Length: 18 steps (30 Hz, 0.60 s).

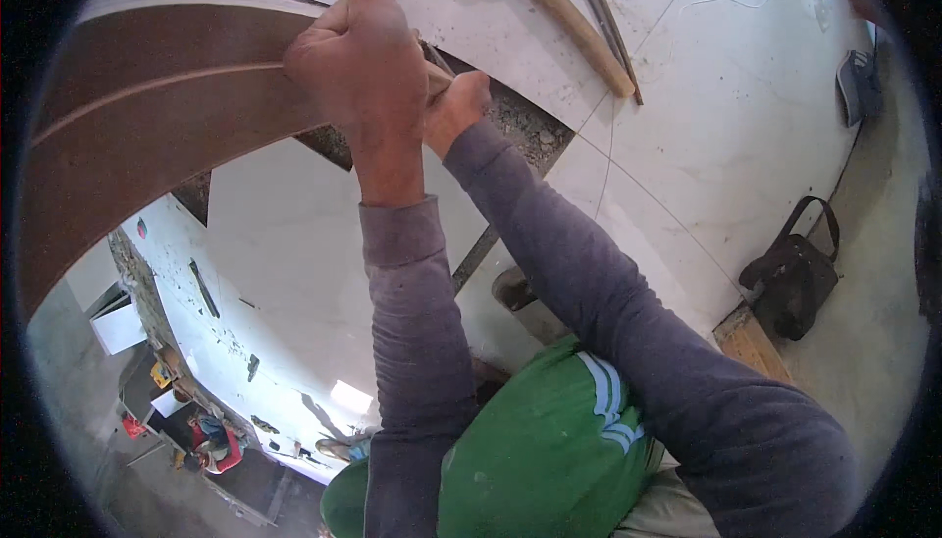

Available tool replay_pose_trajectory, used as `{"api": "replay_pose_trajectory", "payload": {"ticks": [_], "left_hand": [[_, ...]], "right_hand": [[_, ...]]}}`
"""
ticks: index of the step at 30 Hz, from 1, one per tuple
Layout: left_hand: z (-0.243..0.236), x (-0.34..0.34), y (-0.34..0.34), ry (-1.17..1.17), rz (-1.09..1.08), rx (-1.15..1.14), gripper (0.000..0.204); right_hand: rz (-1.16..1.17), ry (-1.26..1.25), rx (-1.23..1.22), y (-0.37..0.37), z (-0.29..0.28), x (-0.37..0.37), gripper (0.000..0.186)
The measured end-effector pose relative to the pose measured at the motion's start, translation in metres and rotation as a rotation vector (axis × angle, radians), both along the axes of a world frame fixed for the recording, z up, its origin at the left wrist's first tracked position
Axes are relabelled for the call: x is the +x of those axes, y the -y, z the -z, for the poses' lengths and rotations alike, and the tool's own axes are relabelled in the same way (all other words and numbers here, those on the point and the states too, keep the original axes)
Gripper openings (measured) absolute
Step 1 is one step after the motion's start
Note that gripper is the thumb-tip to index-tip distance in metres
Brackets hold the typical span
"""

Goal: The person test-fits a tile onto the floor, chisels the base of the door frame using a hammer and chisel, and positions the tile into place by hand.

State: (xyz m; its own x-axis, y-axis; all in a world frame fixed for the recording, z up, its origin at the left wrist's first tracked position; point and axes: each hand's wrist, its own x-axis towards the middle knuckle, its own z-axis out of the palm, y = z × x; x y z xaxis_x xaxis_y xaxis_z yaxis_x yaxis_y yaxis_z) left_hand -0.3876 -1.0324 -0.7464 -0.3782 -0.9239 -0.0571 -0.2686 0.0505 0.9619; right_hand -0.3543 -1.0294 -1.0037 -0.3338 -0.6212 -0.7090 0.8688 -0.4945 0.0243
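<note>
The left hand [363, 57] is fisted against the brown curved board [147, 106], and the right hand [456, 106] clasps a thin tool [437, 65] (mostly hidden) beside it; a wooden-handled hammer [569, 13] lies on the tiled floor [746, 116].

A curved wooden board [147, 96] spans the far left, with both hands [392, 67] closed together at its right edge. A hammer [559, 8] lies on the tiled floor [706, 126] to the far right. A bag [795, 278] sits nearer, at the right.
</note>
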Motion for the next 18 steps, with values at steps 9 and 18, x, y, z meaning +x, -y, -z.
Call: {"api": "replay_pose_trajectory", "payload": {"ticks": [9, 18], "left_hand": [[0.020, -0.020, -0.012, 0.127, -0.115, -0.139, 0.032], [0.000, -0.003, -0.009, -0.066, -0.039, 0.058, 0.032]], "right_hand": [[-0.014, -0.342, 0.332, -0.028, 0.028, -0.007, 0.037], [0.127, 0.200, 0.222, -0.038, -0.052, -0.014, 0.040]]}}
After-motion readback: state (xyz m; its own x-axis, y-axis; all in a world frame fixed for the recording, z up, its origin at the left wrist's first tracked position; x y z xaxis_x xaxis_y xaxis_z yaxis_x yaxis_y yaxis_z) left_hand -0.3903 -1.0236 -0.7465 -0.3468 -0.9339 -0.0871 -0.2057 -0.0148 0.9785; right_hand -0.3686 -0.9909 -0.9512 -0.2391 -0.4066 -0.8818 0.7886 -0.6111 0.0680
